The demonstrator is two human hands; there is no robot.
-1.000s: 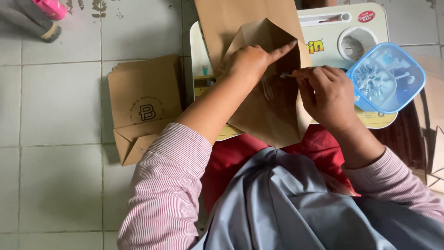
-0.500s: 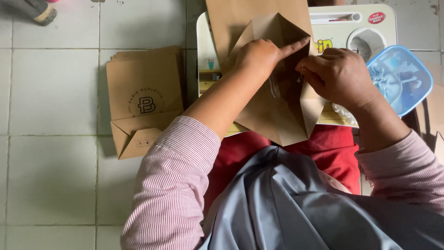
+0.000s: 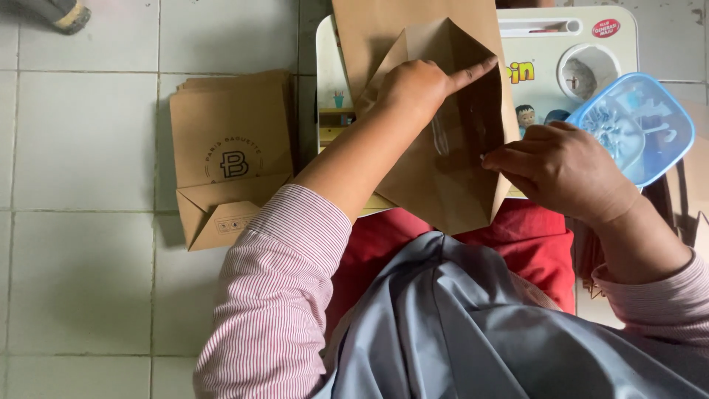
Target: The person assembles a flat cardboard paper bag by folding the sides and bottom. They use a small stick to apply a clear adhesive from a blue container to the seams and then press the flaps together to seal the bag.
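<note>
At frame centre the left hand (image 3: 417, 87) presses flat on a half-folded brown paper bag (image 3: 443, 159), the right hand (image 3: 561, 170) pinches its edge; finished bags (image 3: 229, 151) lie stacked at left.

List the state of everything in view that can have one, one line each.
Brown paper bag: half-folded on the small table, bottom flaps open.
Left hand: pressing on the bag, forefinger stretched out.
Right hand: at the bag's right edge, fingers curled.
Stack of finished bags: flat on the tiled floor.
Blue plastic container: tilted.
</note>
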